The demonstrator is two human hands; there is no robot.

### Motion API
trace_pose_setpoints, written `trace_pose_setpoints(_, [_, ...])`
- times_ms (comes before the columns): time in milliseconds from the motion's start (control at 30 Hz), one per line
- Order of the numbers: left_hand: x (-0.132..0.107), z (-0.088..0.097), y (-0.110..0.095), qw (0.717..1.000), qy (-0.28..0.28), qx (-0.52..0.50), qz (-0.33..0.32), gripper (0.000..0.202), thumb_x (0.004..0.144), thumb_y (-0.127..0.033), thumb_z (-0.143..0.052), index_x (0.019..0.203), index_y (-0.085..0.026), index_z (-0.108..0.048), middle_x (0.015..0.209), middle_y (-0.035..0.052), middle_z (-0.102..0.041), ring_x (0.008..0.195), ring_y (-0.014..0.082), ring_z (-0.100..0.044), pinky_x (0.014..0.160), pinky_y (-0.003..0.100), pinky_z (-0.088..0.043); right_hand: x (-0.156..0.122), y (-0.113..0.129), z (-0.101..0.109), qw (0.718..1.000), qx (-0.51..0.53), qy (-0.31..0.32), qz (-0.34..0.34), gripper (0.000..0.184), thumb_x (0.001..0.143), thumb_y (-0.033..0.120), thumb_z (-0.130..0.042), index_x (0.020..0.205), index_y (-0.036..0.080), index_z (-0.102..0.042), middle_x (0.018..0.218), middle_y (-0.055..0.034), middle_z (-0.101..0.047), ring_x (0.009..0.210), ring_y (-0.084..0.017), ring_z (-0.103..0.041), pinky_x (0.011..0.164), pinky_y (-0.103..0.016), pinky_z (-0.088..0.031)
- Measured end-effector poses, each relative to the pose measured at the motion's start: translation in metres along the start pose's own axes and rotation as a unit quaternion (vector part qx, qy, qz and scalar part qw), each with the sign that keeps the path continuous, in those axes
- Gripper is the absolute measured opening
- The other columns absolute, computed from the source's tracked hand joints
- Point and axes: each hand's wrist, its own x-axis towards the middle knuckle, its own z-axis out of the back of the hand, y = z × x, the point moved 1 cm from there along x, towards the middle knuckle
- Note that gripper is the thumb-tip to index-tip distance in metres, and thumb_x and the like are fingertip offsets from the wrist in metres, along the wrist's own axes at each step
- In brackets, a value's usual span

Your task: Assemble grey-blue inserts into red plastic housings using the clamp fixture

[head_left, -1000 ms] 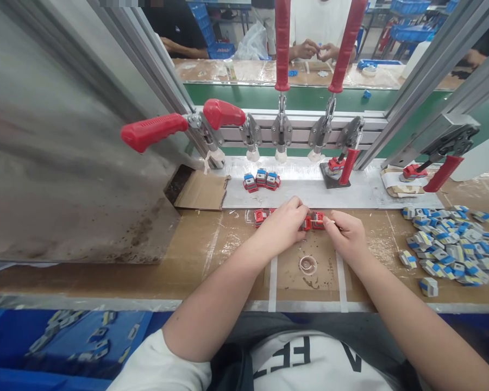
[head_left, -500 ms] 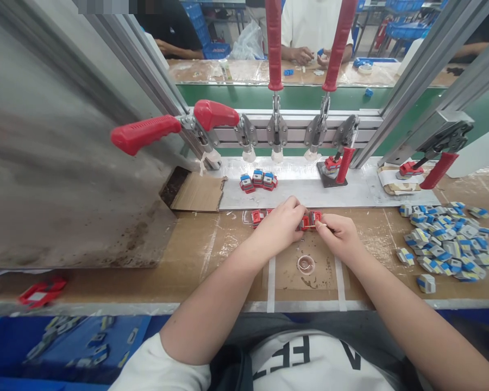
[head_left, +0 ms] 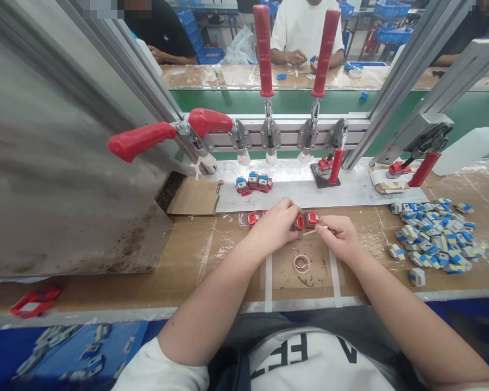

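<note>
My left hand (head_left: 276,224) is curled over a row of small red parts (head_left: 309,219) on the brown bench, its fingers pinching one of them. My right hand (head_left: 337,234) is closed around a thin pale stick (head_left: 309,232) whose tip points at the red part beside my left fingers. Another red part (head_left: 251,219) lies just left of my left hand. Three red-and-blue pieces (head_left: 253,183) stand on the metal plate (head_left: 350,191) behind my hands.
A pile of several grey-and-blue blocks (head_left: 434,233) lies at the right. Red-handled toggle clamps (head_left: 140,139) line the rail behind the plate. A small clear ring (head_left: 301,263) sits on a taped square. A red frame (head_left: 35,302) lies at the left edge. Other people work across the green conveyor.
The view tilted up and to the left, bringing the red frame at the left edge into sight. My hands stay at the red parts; the right hand has drawn back slightly.
</note>
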Motion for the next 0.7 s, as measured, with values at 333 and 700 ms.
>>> trace_pose_setpoints(333, [0.005,0.018,0.003,0.978,-0.178,-0.106,-0.015,0.041,0.081,-0.024,-0.064,0.122,-0.020,-0.064,0.118,0.0083,-0.066,0.110,0.0264,-0.064,0.101,0.041,-0.052,-0.018,0.039,-0.003,0.916,-0.319,0.236,0.058,0.047,0.103,0.051,-0.049,0.076,0.016,-0.066,0.073,-0.0066,-0.069,0.063,-0.016,-0.060,0.057,-0.026,-0.031])
trace_pose_setpoints(700, [0.004,0.012,-0.017,0.864,-0.164,-0.475,0.038,0.070,0.065,-0.049,-0.089,0.126,-0.020,-0.067,0.107,0.0074,-0.072,0.097,0.0267,-0.070,0.086,0.039,-0.061,-0.170,0.015,0.107,0.855,-0.379,-0.227,-0.272,0.032,0.101,0.049,-0.053,0.100,0.020,-0.066,0.086,-0.0039,-0.067,0.076,-0.017,-0.064,0.069,-0.027,-0.046])
